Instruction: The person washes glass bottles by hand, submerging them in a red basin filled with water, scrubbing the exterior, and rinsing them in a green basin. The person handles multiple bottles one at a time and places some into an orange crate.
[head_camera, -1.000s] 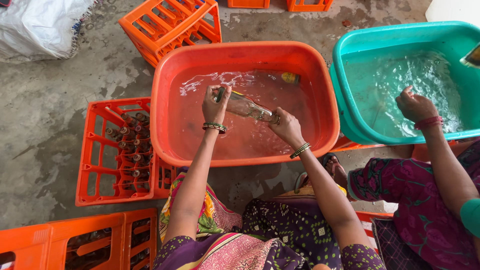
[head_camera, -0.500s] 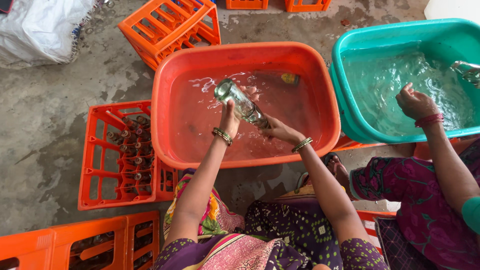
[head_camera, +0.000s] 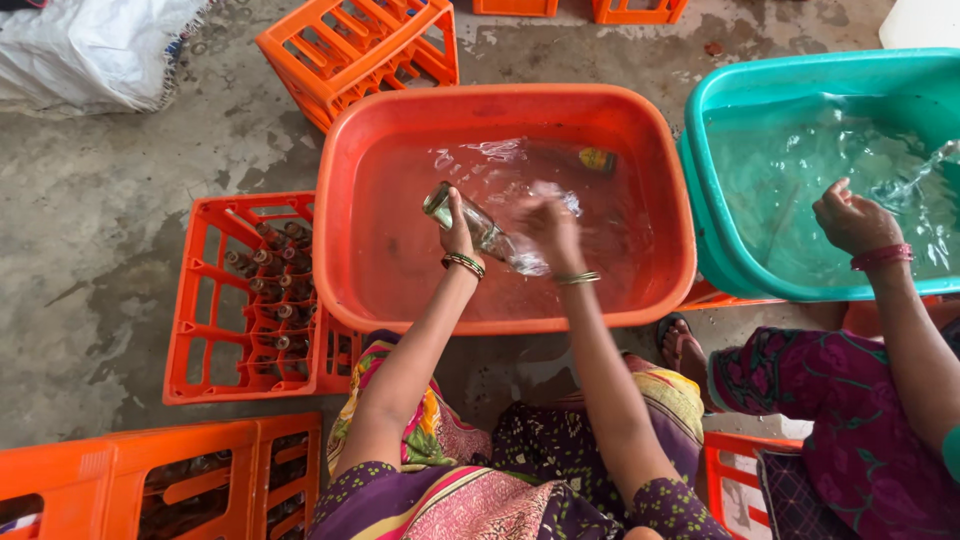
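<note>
The left hand (head_camera: 459, 232) gripped a clear glass bottle (head_camera: 478, 229) near its neck, holding it tilted over the water in the red plastic tub (head_camera: 345, 205). The right hand (head_camera: 553, 230), blurred, closed on the bottle's lower end. Left of the tub stood an orange crate (head_camera: 200, 300) holding bottles. A co-worker's hand (head_camera: 855, 220) hovered over the teal tub (head_camera: 712, 230).
</note>
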